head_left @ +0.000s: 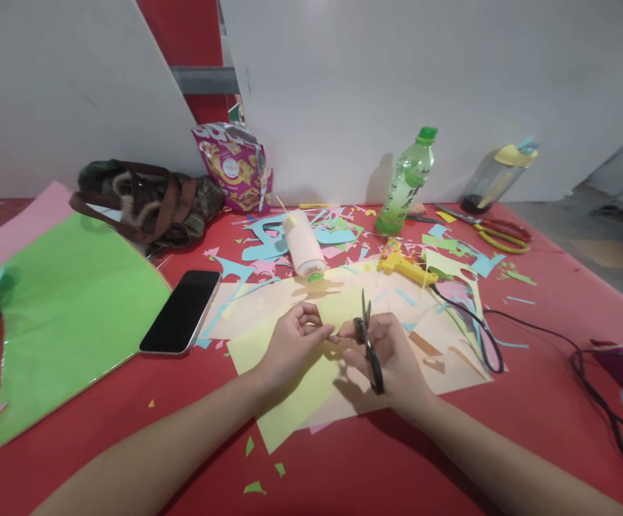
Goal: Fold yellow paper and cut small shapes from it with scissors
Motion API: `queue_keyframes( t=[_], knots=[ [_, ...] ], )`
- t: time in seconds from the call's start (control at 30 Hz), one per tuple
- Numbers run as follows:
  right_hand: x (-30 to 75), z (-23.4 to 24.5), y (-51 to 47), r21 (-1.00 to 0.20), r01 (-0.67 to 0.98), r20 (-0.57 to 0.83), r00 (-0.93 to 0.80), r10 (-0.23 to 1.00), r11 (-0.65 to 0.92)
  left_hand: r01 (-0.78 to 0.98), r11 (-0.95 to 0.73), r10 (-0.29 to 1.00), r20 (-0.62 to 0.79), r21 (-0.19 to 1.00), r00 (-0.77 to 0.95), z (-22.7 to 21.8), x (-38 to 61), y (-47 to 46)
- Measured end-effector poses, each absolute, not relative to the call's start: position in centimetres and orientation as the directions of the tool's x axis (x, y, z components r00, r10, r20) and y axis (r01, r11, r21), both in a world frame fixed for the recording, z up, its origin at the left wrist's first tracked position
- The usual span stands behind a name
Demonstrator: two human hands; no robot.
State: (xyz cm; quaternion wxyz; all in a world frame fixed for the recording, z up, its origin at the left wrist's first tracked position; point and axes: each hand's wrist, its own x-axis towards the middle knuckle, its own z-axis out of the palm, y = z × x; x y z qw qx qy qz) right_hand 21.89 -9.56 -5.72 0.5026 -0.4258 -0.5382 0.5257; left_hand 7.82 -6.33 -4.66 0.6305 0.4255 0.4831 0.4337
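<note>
My right hand [394, 362] is closed around a pair of dark-handled scissors [374, 358], blades pointing up and away from me. Close by on the left, my left hand [297, 340] is pinched, thumb against fingers. Something small and dark may sit at its fingertips, too small to name. Both hands are above a yellow sheet of paper [273, 419], which overlaps a pale peach sheet [459, 369]. Just beyond them lies a white paper-wrapped bottle [303, 244] with a green cap towards me. A yellow glue gun [408, 269] rests at the right.
A phone [182, 312] and green sheets [74, 308] lie left. Behind are a camouflage bag [193, 204], a purple snack bag [233, 168], a green drink bottle [405, 186] and red-and-yellow-handled scissors [497, 233]. Paper scraps [268, 247] litter the red table; a black cord [548, 326] crosses its right side.
</note>
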Motion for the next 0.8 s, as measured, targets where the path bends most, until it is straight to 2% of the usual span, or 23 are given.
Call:
queue_keyframes(
  t=[0.13, 0.57, 0.8],
  knots=[
    [22.03, -6.1, -9.52, -0.993, -0.046, 0.116, -0.121, 0.986, 0.111, -0.116, 0.278, 0.953, -0.259, 0.954, 0.156, -4.45, 7.92, -6.46],
    [22.4, -6.41, -9.7, -0.934, 0.298, 0.186, -0.07, 0.98, 0.199, -0.001, 0.255, 0.958, -0.253, 0.967, 0.134, -4.44, 7.9, -6.69],
    [22.4, -6.38, -9.77, -0.945, 0.275, 0.151, -0.119, 0.981, 0.179, -0.081, 0.315, 0.932, -0.292, 0.946, 0.214, -4.79, 7.7, -6.25]
  ],
)
